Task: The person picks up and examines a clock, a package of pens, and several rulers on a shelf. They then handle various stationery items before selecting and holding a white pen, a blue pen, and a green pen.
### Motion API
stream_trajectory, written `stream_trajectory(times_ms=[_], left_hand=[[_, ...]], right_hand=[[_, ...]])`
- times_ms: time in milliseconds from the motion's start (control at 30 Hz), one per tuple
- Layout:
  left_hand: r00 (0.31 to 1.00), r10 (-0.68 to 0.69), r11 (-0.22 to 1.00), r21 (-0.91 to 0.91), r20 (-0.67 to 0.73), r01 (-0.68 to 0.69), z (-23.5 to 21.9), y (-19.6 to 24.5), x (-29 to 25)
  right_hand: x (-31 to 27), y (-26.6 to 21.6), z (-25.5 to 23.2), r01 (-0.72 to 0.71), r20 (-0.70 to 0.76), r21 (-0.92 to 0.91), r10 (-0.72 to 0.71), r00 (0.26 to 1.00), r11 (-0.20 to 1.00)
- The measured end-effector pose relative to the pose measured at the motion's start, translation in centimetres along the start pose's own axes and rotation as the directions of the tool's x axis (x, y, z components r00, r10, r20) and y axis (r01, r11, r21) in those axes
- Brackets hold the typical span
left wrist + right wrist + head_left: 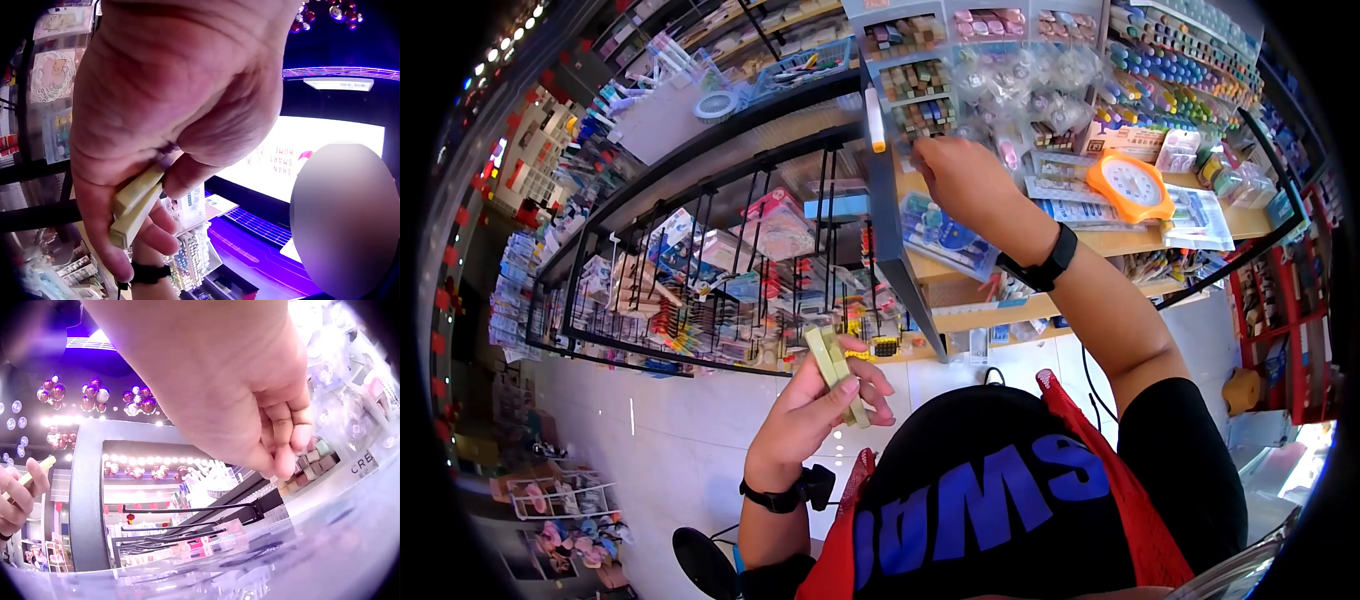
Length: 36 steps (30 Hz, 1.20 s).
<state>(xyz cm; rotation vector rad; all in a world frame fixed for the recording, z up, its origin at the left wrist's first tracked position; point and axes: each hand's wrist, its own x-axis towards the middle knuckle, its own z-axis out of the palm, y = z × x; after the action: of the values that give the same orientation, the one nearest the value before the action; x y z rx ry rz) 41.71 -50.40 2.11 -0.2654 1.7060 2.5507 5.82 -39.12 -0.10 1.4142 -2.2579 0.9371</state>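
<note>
Pinching two pale green sticks (837, 372) between thumb and fingers, the left hand (800, 410) is hovering in front of the body. Farther out, the right hand (965, 180) is reaching over the wooden bench (1250, 222), where a blue packet (948, 235) and an orange-framed dial (1133, 187) are lying. Its fingers are curling, tips together, by the small blocks (315, 465) in a rack compartment; whether they are holding one, I cannot tell.
</note>
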Motion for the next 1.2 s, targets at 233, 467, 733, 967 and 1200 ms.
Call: stream_trajectory(times_ms=[233,467,733,967,1200], left_hand=[[1.000,-0.017,0.996,0.089,0.014,0.016,1.3,0.8,0.9],[0.999,-0.034,0.999,-0.029,-0.035,0.033,2.2,1.1,2.4],[0.982,-0.145,0.974,0.194,0.124,0.119,2.7,2.7,4.0],[0.980,-0.196,0.972,0.139,0.020,0.192,2.8,2.0,4.3],[0.988,0.004,0.987,0.157,-0.153,0.021,1.8,0.5,4.9]], right_hand=[[-1.6,-1.6,-2.3,-0.022,0.074,-0.116,0.031,0.997,0.993],[-8.2,-8.9,-9.5,0.272,-0.083,0.412,-0.261,0.962,0.870],[-10.6,-11.8,-8.8,0.111,-0.103,0.601,-0.062,0.993,0.792],[-12.1,-9.3,-10.0,-0.016,0.105,0.763,-0.099,0.989,0.646],[-12.9,-9.5,-11.4,-0.097,0.221,0.723,-0.096,0.971,0.684]])
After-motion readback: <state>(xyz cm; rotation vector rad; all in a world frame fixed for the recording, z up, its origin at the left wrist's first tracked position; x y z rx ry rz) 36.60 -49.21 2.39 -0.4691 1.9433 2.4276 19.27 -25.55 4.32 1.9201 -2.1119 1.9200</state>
